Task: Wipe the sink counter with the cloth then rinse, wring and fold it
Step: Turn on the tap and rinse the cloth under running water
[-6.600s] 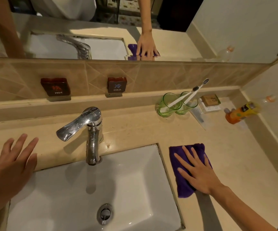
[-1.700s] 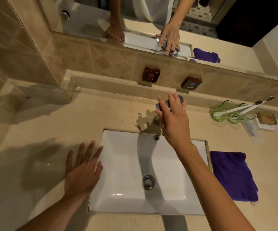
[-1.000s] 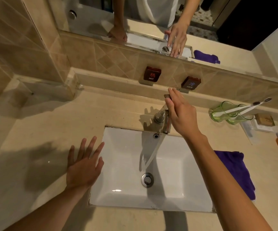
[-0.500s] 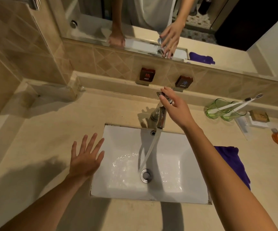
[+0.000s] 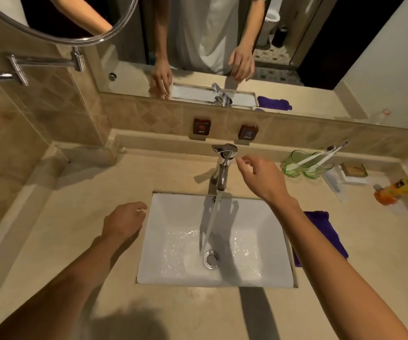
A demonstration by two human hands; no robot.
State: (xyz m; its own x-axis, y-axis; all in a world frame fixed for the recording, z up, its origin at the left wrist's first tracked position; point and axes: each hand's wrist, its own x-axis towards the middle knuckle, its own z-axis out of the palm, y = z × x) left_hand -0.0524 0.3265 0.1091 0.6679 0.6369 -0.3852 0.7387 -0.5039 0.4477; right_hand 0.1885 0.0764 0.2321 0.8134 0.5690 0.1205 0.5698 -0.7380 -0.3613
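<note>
**Tap running, cloth not yet picked up: splash and reach risks**

Right hand [image 5: 263, 179] hangs just beside the tap [image 5: 223, 165], fingers loosely curled, holding nothing, apart from the lever. Left hand [image 5: 124, 220] rests on the desk [image 5: 75, 217] at the left rim of the sink [image 5: 266, 231], fingers curled under, nothing in it (thumb tip just visible). Water stream [image 5: 211, 224] falls slanted to the drain [image 5: 211, 259], basin floor already wet. Purple cloth [image 5: 330, 231] lies on the desk right of the sink, partly hidden by the right forearm.

Risks, as judgement: rinse step comes next, so the right hand must swing back over to the cloth; a careless sweep could knock the green cups [image 5: 306, 165] with toothbrushes or the orange bottle [image 5: 394, 190]. Pushing the cloth under the flow may spray water onto the wiped desk. A soaked cloth lifted out unwrung would drip there too
</note>
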